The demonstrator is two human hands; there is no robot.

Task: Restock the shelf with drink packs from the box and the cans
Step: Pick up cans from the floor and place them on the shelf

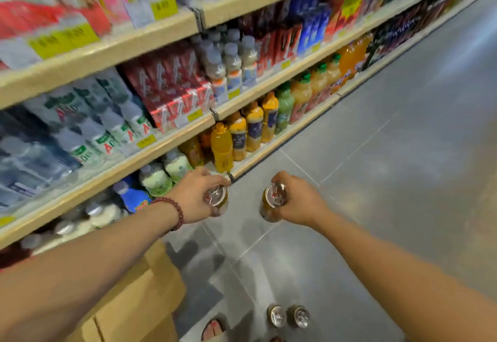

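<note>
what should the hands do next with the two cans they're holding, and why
Probably carry the left hand and its can toward the lower shelf beside it, since both hands already grip cans upright above the floor. The right hand with its can could follow; two more cans wait on the floor.

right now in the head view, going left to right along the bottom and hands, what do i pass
cardboard box → left hand gripping a can → right hand gripping a can; lower down, two cans on the floor, beside the box's right.

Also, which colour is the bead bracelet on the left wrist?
The bead bracelet is dark reddish-brown; the head view shows it clearly.
</note>
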